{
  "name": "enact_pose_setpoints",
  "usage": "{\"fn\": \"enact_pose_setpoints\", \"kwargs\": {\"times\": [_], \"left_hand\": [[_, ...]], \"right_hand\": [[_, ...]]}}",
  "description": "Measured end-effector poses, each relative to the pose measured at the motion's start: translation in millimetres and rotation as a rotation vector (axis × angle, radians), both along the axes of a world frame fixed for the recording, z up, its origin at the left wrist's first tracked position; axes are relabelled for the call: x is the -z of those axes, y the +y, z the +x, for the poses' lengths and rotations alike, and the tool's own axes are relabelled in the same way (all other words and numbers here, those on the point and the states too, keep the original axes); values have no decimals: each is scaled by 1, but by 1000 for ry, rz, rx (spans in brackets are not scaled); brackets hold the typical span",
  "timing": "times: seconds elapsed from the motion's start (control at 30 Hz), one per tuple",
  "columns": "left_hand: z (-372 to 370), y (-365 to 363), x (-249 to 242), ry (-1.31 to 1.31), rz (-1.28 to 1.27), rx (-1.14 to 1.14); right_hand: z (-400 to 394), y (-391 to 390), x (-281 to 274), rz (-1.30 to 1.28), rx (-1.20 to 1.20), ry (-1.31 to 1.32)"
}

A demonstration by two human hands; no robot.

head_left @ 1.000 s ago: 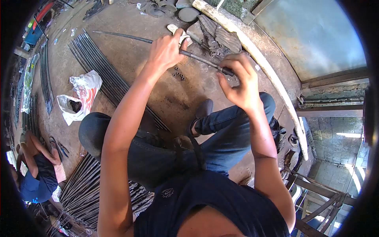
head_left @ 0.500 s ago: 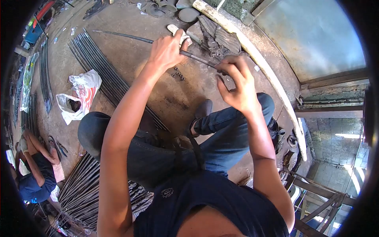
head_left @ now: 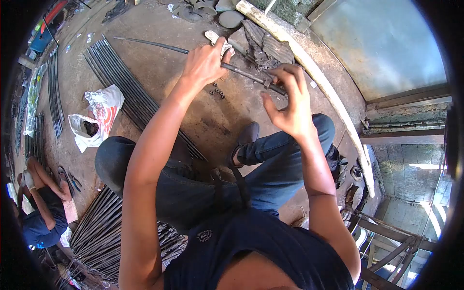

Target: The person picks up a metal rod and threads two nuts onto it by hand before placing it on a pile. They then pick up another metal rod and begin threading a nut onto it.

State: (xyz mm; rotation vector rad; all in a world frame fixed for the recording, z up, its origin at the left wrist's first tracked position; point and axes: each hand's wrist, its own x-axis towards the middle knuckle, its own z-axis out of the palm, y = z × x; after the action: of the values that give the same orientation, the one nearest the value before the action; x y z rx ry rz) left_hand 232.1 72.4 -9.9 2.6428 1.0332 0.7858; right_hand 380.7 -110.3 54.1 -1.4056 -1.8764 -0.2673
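Threading step: your left hand (head_left: 205, 63) grips the long dark threaded steel rod (head_left: 244, 72); right hand (head_left: 285, 104) fingertips pinch a small nut (head_left: 267, 83) on it. Next, I judge, you steady the rod and re-pinch to twist.

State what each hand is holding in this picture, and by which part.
The left hand grips a long threaded metal rod around its middle. The right hand pinches a small nut on the rod's threaded end with its fingers.

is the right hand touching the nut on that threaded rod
Touching. The head view shows the right hand with its fingertips pinched on the nut on the threaded rod, no gap visible.
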Motion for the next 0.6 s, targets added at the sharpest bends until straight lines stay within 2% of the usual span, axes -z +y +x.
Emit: {"fn": "enact_pose_setpoints", "kwargs": {"times": [0.03,0.1,0.13,0.17,0.23,0.27,0.3,0.37,0.43,0.5,0.57,0.6], "left_hand": [[0,-1,0,1,-6,1],[2,-2,0,12,-14,2],[1,-2,0,24,-19,-2],[1,-2,0,24,-16,-3],[-1,-2,2,-1,14,11],[-1,-1,3,-1,13,12],[0,-2,1,4,-11,9],[0,-4,1,10,-36,11],[0,-4,1,7,-3,7],[-1,-3,2,3,2,8],[-1,-4,2,-1,7,19],[-1,-4,1,8,-4,18]], "right_hand": [[-2,-4,1,-2,1,0],[-13,-12,-4,-432,268,483],[-16,-11,-13,-534,383,582],[-12,-7,-8,-532,381,582],[-1,4,3,107,62,-30],[2,4,5,102,18,-99],[-3,0,1,101,20,-100],[-17,-12,-4,-471,356,551],[-9,-8,6,-372,288,532],[0,5,10,130,33,-77],[-7,-2,7,61,-21,-20],[-13,-8,1,-209,174,299]]}}
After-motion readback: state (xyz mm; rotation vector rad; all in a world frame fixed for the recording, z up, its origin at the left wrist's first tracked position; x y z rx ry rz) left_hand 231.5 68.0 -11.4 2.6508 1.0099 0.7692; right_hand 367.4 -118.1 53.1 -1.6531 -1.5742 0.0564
